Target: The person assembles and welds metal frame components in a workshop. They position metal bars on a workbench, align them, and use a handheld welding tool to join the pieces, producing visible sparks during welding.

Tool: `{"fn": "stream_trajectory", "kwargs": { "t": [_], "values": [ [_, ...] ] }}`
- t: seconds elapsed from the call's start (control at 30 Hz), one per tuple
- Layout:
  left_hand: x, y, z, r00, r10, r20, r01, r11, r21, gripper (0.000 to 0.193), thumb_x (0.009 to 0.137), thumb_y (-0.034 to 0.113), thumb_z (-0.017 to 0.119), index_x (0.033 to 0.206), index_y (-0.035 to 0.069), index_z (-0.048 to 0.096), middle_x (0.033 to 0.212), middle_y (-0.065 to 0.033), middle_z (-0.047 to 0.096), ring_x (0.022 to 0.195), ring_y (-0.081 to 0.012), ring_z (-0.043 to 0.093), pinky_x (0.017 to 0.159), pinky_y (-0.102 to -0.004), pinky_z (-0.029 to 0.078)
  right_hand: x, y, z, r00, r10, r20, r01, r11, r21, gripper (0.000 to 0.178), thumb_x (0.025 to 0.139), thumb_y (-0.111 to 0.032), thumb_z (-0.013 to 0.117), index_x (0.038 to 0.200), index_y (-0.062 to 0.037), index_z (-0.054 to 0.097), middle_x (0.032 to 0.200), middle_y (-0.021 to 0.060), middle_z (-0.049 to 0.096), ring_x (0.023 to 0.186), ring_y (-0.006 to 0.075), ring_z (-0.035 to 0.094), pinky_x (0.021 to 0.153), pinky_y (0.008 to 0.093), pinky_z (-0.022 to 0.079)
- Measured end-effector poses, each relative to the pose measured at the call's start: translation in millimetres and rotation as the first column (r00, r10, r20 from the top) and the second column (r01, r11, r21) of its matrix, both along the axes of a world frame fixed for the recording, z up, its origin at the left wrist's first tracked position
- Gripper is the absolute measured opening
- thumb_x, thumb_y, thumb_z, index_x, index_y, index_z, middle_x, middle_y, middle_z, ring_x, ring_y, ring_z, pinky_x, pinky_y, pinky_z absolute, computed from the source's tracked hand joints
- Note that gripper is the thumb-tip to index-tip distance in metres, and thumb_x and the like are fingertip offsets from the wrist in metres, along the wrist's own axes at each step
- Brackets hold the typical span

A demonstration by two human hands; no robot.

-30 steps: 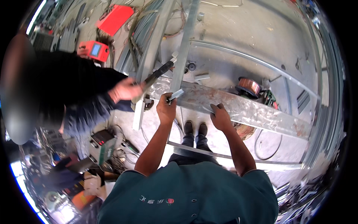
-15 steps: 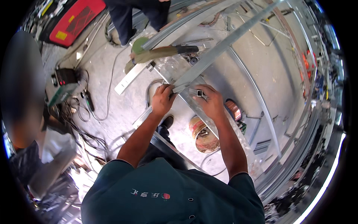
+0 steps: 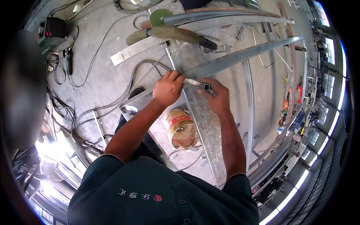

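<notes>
My left hand (image 3: pixel 168 88) is closed, its fingertips pinching one end of a short square metal tube (image 3: pixel 194 83). At the tube's other end, my right hand (image 3: pixel 216 96) curls its thumb and fingers around the metal; the hollow square opening shows between the hands. Just beyond them, the near end of a long galvanized metal bar (image 3: pixel 240 58) lies on a narrow metal-topped bench (image 3: pixel 204 127). My hands are over this bench top. The left fingertips hide part of the short tube.
A paint-stained bucket (image 3: pixel 182 129) stands below, left of the bench. Cables (image 3: pixel 129 84) run across the floor at left. Farther off lie an olive cloth-wrapped object (image 3: pixel 174 34), a green disc (image 3: pixel 161 17), and a flat metal strip (image 3: pixel 135 52). A black machine (image 3: pixel 54 28) sits far left.
My view has shifted. The short tube, earlier end-on at my right hand, now spans both hands. The left hand has left the long bar's end. A person's legs at the back have mostly gone from view.
</notes>
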State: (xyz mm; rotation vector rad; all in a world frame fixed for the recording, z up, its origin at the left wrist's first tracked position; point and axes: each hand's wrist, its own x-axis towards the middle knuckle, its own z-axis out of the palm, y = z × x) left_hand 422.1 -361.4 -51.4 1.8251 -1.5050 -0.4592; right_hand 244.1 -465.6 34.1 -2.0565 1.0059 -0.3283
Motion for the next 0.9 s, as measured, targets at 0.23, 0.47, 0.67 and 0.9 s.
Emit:
{"fn": "stream_trajectory", "kwargs": {
  "t": [0.23,0.47,0.67,0.9],
  "values": [
    [0,0,0,1.000,0.012,-0.001,-0.013,1.000,-0.007,0.029,0.082,0.022,0.073,0.109,0.012,0.067,0.106,-0.0029,0.063,0.099,-0.0255,0.062,0.077,-0.0388,0.054,1,-2,-8,0.999,0.004,-0.035,-0.003,1.000,0.006,0.043,0.076,-0.007,0.082,0.116,-0.0063,0.069,0.114,0.0131,0.071,0.100,0.0259,0.070,0.082,0.0349,0.056],
    [0,1,0,1.000,0.002,-0.012,-0.002,1.000,0.012,0.028,0.082,0.019,0.073,0.109,0.012,0.066,0.105,-0.0031,0.063,0.099,-0.0255,0.062,0.077,-0.0384,0.054,-1,-2,-35,1.000,0.004,-0.023,-0.004,1.000,0.024,0.044,0.074,0.003,0.080,0.117,-0.0016,0.069,0.121,0.0141,0.069,0.112,0.0242,0.067,0.097,0.0338,0.053],
    [-1,1,-6,1.000,0.002,-0.002,-0.002,1.000,-0.013,0.029,0.082,0.019,0.073,0.110,0.011,0.065,0.106,-0.0042,0.063,0.099,-0.0260,0.062,0.079,-0.0381,0.054,-1,-4,-53,1.000,0.027,0.014,-0.027,1.000,-0.012,0.043,0.074,0.004,0.080,0.116,-0.0022,0.070,0.121,0.0139,0.069,0.113,0.0236,0.066,0.098,0.0340,0.052],
    [-1,1,-6,1.000,-0.001,0.006,0.001,1.000,-0.002,0.031,0.082,0.020,0.073,0.111,0.011,0.066,0.106,-0.0047,0.063,0.098,-0.0262,0.062,0.079,-0.0381,0.054,-2,-3,-63,0.998,0.035,0.043,-0.031,0.996,-0.078,0.040,0.075,0.004,0.080,0.113,-0.0029,0.070,0.117,0.0131,0.071,0.108,0.0234,0.069,0.094,0.0336,0.054]
  ]
}}
